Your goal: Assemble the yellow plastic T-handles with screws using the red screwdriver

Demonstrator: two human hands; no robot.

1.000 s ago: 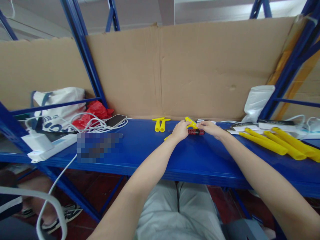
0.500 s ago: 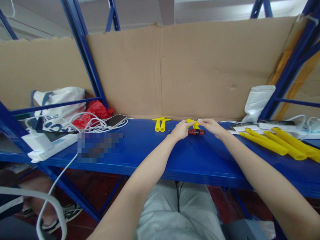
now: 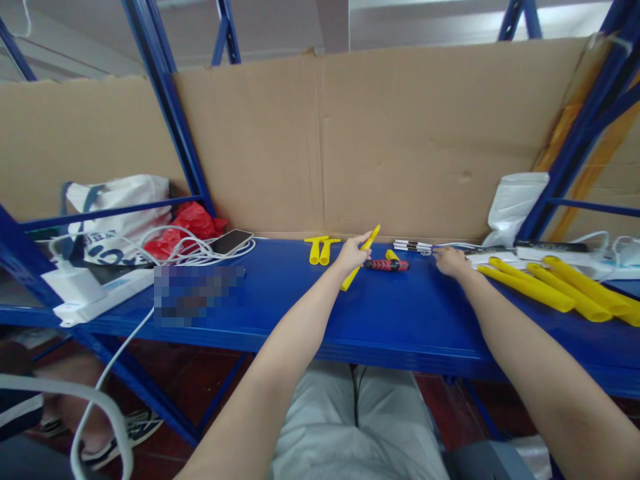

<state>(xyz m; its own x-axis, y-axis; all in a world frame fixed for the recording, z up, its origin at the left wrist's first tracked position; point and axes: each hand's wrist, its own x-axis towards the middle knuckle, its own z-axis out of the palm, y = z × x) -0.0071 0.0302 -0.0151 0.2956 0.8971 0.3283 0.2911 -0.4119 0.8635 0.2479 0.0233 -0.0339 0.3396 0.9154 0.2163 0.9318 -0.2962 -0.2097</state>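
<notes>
My left hand (image 3: 353, 255) is closed around a long yellow plastic piece (image 3: 349, 280), which slants with its thin tip up and to the right. Just right of it lies a red and black screwdriver handle (image 3: 387, 265), with a small yellow piece (image 3: 392, 255) behind. My right hand (image 3: 453, 261) is at the back of the blue shelf, fingertips pinched down at the surface; anything between them is too small to make out. Near those fingers sit white strips with black bands (image 3: 413, 247). Left of my left hand, two yellow T-shaped pieces (image 3: 320, 251) lie side by side.
Several yellow tubes (image 3: 575, 290) lie on the right of the blue shelf (image 3: 300, 313). At left are a power strip (image 3: 107, 297), coiled white cables, a phone (image 3: 233, 243), a red bag (image 3: 193, 223) and a cloth bag. Cardboard (image 3: 400, 140) stands along the back.
My hands were together over the yellow piece and have parted. My left hand keeps the piece, now tilted up; my right hand has moved right, past the white strips.
</notes>
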